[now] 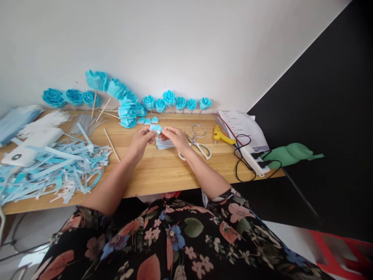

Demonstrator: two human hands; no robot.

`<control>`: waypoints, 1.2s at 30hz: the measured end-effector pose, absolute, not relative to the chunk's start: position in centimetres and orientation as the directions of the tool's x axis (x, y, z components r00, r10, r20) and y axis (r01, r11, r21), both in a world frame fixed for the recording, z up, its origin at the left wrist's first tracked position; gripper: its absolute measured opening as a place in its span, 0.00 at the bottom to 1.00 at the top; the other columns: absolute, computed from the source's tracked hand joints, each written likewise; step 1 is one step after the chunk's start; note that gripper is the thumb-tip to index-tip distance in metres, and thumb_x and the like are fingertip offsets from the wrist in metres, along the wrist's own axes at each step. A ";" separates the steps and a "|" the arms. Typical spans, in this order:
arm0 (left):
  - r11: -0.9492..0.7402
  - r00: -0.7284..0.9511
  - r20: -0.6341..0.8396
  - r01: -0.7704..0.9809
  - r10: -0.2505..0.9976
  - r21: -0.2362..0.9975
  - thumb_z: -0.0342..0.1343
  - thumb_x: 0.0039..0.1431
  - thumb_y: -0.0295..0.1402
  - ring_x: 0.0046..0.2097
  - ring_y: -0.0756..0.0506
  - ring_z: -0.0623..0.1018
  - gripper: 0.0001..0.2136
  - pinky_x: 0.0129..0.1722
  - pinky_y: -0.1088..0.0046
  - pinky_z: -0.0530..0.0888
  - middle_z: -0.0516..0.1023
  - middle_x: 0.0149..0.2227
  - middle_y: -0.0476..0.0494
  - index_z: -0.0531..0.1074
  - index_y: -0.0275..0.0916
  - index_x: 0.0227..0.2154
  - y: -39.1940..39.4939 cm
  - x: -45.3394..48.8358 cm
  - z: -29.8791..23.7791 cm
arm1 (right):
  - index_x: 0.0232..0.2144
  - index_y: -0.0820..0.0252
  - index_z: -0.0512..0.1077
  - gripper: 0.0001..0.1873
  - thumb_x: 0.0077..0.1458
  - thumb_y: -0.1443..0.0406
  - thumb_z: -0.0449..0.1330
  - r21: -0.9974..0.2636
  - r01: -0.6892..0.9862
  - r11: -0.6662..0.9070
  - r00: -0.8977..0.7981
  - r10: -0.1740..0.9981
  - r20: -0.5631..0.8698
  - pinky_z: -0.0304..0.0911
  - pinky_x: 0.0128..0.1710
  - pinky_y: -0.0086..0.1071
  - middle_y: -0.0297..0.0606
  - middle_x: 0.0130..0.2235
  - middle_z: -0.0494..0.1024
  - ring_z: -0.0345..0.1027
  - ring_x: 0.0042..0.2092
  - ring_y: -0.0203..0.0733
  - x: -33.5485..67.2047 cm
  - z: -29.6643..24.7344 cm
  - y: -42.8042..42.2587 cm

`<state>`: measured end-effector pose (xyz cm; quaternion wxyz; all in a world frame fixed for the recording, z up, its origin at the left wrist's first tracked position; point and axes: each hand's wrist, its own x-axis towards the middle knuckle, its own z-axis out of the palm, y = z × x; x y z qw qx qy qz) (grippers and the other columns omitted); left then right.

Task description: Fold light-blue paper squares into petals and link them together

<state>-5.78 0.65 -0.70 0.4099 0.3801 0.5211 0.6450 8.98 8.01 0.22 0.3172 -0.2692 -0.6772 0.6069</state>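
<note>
Between my two hands, above the table, is a small light-blue petal [155, 127] that looks like paper or thin fabric. My left hand [142, 139] pinches its left side, and my right hand [172, 137] has its fingertips closed on the right edge. Beneath them lies a stack of pale blue pieces [164, 144], partly hidden by my hands. Several cut petals [147, 121] rest just beyond. To the right of my right hand are white-handled scissors [196, 142], partly covered by my forearm, and a roll or ring [198, 130].
Blue flowers on sticks [170, 98] line the wall. Shredded blue strips [67, 167], a white device [32, 147] and a loose stick [112, 144] lie left. Rightward are a yellow glue gun [223, 135], papers [244, 126], a power strip [253, 161] with black cables and a green bottle-shaped object [291, 153].
</note>
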 end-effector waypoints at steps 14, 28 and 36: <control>-0.118 -0.337 0.078 -0.098 0.938 0.988 0.62 0.47 0.36 0.22 0.53 0.61 0.10 0.25 0.74 0.58 0.66 0.18 0.52 0.68 0.38 0.19 0.8 -6.5 -1.0 | 0.29 0.59 0.75 0.11 0.53 0.57 0.60 -0.989 0.024 0.143 -0.674 0.733 0.090 0.64 0.38 0.28 0.34 0.31 0.80 0.70 0.34 0.34 8.8 -0.4 8.5; -0.244 -0.491 0.208 -0.011 0.846 0.970 0.63 0.54 0.44 0.22 0.53 0.62 0.13 0.24 0.75 0.59 0.66 0.19 0.54 0.69 0.40 0.26 0.6 -5.9 -0.4 | 0.29 0.59 0.75 0.13 0.54 0.55 0.61 -0.978 -0.015 0.208 -0.511 0.839 0.186 0.63 0.36 0.28 0.32 0.29 0.77 0.67 0.31 0.33 8.6 -1.3 9.4; -0.125 -0.480 0.337 0.421 0.810 0.898 0.59 0.55 0.36 0.23 0.51 0.62 0.06 0.25 0.73 0.58 0.65 0.19 0.54 0.77 0.39 0.32 0.0 -4.9 0.2 | 0.33 0.60 0.78 0.14 0.55 0.56 0.60 -0.958 0.045 0.282 -0.540 0.814 0.214 0.64 0.38 0.28 0.34 0.32 0.81 0.72 0.35 0.36 8.6 -0.7 8.5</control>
